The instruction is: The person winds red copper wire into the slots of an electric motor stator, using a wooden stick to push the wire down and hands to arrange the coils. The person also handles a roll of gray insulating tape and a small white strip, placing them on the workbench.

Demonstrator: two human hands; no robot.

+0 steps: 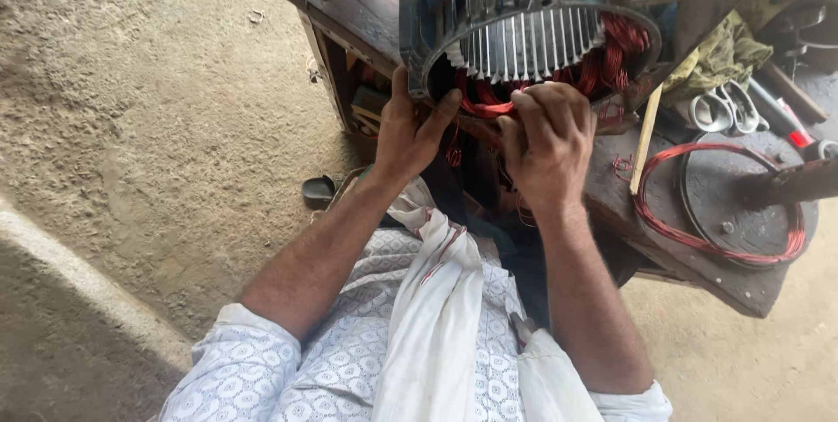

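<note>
while your left hand clamps the near rim of the finned motor stator housing on the wooden workbench, thumb hooked inside the bore, your right hand is curled shut over the red copper winding at the lower slots. risk noted: pulling wire hard across the slot edges could scrape its enamel. a loose red wire coil on the round plate lies to the right, scissors beyond, near enough to snag a sleeve.
</note>
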